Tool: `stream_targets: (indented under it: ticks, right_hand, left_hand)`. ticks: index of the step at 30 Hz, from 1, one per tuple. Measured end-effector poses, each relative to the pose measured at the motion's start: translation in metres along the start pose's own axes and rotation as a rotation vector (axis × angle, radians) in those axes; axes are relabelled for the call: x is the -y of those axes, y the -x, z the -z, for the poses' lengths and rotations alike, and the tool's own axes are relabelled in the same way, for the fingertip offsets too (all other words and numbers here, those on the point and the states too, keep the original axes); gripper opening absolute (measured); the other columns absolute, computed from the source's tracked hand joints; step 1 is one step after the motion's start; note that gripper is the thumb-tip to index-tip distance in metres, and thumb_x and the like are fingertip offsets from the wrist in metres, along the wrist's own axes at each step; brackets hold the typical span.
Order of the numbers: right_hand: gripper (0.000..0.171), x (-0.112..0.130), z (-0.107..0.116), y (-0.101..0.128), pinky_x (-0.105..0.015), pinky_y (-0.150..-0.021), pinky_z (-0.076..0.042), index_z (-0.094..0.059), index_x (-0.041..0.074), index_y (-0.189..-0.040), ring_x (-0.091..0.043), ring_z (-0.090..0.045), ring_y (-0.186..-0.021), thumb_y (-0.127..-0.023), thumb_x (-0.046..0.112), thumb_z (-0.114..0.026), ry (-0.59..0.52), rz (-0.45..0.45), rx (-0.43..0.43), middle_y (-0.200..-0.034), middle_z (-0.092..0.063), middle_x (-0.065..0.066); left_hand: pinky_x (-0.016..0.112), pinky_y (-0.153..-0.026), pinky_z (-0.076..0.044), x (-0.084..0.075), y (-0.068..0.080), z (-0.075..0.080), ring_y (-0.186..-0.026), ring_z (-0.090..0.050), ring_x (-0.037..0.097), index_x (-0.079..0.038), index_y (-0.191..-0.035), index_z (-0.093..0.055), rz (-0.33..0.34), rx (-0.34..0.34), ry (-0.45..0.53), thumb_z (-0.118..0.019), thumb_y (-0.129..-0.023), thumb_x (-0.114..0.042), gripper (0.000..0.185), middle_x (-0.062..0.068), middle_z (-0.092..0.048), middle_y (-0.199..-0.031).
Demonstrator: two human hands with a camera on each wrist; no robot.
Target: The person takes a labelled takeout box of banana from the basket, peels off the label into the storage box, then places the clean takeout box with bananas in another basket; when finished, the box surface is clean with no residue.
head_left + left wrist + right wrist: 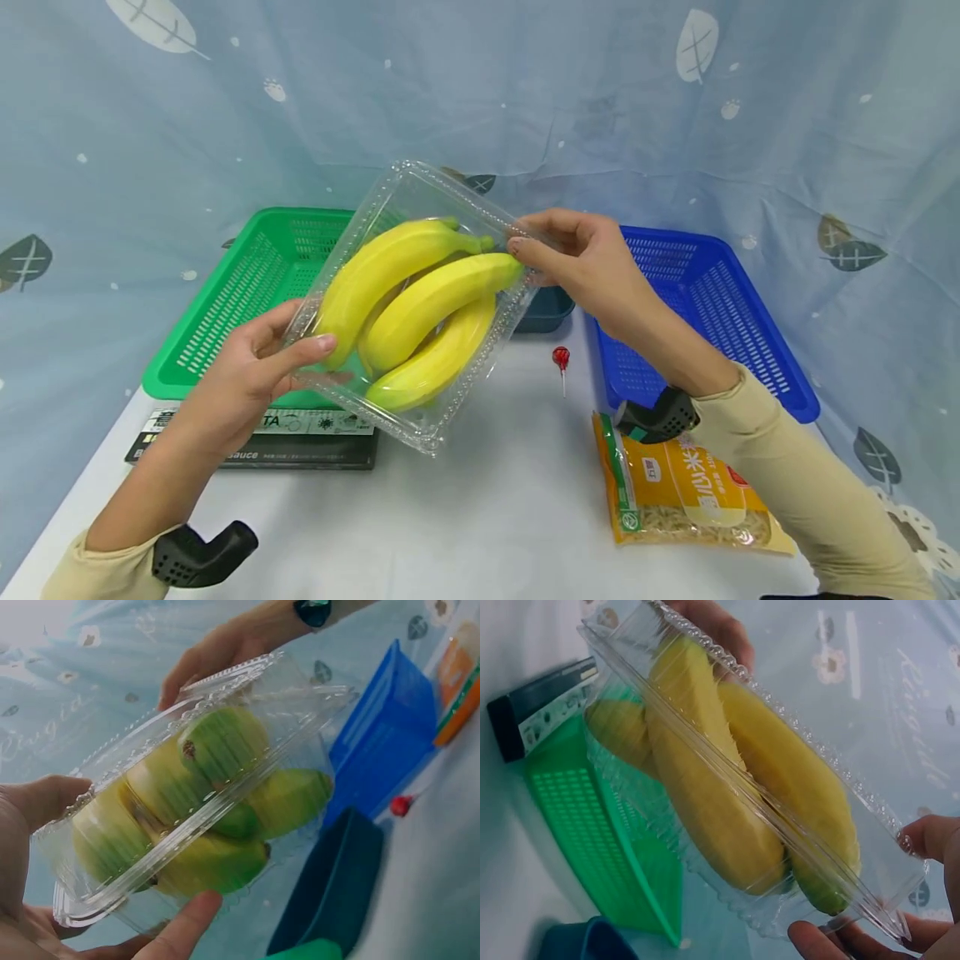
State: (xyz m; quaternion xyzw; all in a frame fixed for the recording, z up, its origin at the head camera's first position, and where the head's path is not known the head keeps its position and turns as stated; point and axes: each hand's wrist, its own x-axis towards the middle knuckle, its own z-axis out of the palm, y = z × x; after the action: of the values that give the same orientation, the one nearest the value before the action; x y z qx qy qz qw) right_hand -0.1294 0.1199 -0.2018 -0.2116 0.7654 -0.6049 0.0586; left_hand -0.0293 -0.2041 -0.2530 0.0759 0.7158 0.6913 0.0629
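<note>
Both hands hold up a clear plastic clamshell box point(487, 367) with several yellow bananas point(431, 312) inside, tilted over the table. At its lower left end, my left hand point(251, 358) grips the box, thumb on top and fingers beneath. My right hand point(588, 262) pinches the upper right corner between thumb and fingers. In the left wrist view, the lid rim point(195, 825) runs along the side and the bananas' green ends point(225, 742) face the camera. The right wrist view has the box point(817, 757) from the other side, with the right fingers at its corner.
Behind the box stand a green basket point(176, 346) at left and a blue basket point(776, 367) at right, with a dark teal container point(546, 310) between. A red lollipop point(561, 358), an orange food packet point(686, 492) and a black flat box point(300, 450) lie on the white table point(487, 517).
</note>
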Motion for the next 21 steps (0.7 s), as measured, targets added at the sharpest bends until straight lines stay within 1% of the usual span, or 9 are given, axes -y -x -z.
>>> stream_targets:
  ticks: [5,10,14,17,19,21]
  right_hand:
    - [0.039,0.0,-0.011,-0.018,-0.035,-0.075,-0.054,-0.062,0.007,-0.119,-0.021,-0.062,-0.096,-0.086,0.027,-0.068,-0.014,0.001,0.0,-0.112,-0.063,-0.007]
    - [0.041,-0.002,-0.023,-0.035,-0.034,-0.075,-0.054,-0.059,0.008,-0.123,-0.018,-0.062,-0.098,-0.087,0.025,-0.068,-0.018,0.045,-0.007,-0.112,-0.063,-0.006]
    - [0.039,-0.004,-0.03,-0.051,-0.034,-0.073,-0.055,-0.061,0.007,-0.121,-0.017,-0.062,-0.095,-0.086,0.022,-0.069,-0.01,0.081,-0.018,-0.108,-0.065,-0.006]
    - [0.036,-0.003,-0.034,-0.062,-0.034,-0.073,-0.055,-0.063,0.008,-0.119,-0.018,-0.061,-0.093,-0.086,0.022,-0.069,-0.002,0.085,-0.013,-0.103,-0.065,-0.007]
    - [0.036,-0.002,-0.035,-0.068,-0.033,-0.073,-0.055,-0.063,0.008,-0.118,-0.017,-0.061,-0.094,-0.086,0.023,-0.069,0.001,0.076,-0.008,-0.103,-0.065,-0.007]
    - [0.037,-0.001,-0.037,-0.074,-0.033,-0.074,-0.054,-0.062,0.007,-0.119,-0.017,-0.061,-0.095,-0.086,0.023,-0.069,0.002,0.071,0.001,-0.104,-0.065,-0.007]
  left_hand:
    - [0.036,-0.075,-0.054,0.002,0.002,0.009,-0.084,-0.065,0.036,-0.011,-0.138,-0.042,-0.02,-0.038,0.048,-0.053,-0.095,-0.007,0.045,0.013,-0.049,-0.123]
    - [0.037,-0.073,-0.054,0.005,0.005,0.017,-0.091,-0.065,0.026,-0.01,-0.143,-0.035,-0.028,-0.083,0.062,-0.053,-0.095,-0.007,0.052,0.015,-0.042,-0.129]
    - [0.036,-0.072,-0.055,0.006,0.005,0.024,-0.098,-0.062,0.02,-0.009,-0.146,-0.029,-0.029,-0.11,0.057,-0.054,-0.094,-0.009,0.057,0.014,-0.039,-0.131]
    - [0.036,-0.072,-0.054,0.006,0.003,0.028,-0.102,-0.06,0.017,-0.008,-0.147,-0.026,-0.025,-0.123,0.06,-0.054,-0.094,-0.01,0.06,0.014,-0.036,-0.133]
    - [0.036,-0.073,-0.054,0.006,0.001,0.03,-0.103,-0.06,0.016,-0.007,-0.147,-0.025,-0.02,-0.131,0.069,-0.055,-0.094,-0.011,0.061,0.016,-0.035,-0.134]
    - [0.036,-0.073,-0.054,0.006,0.0,0.033,-0.103,-0.06,0.016,-0.008,-0.148,-0.023,-0.013,-0.14,0.091,-0.055,-0.094,-0.01,0.062,0.014,-0.033,-0.136]
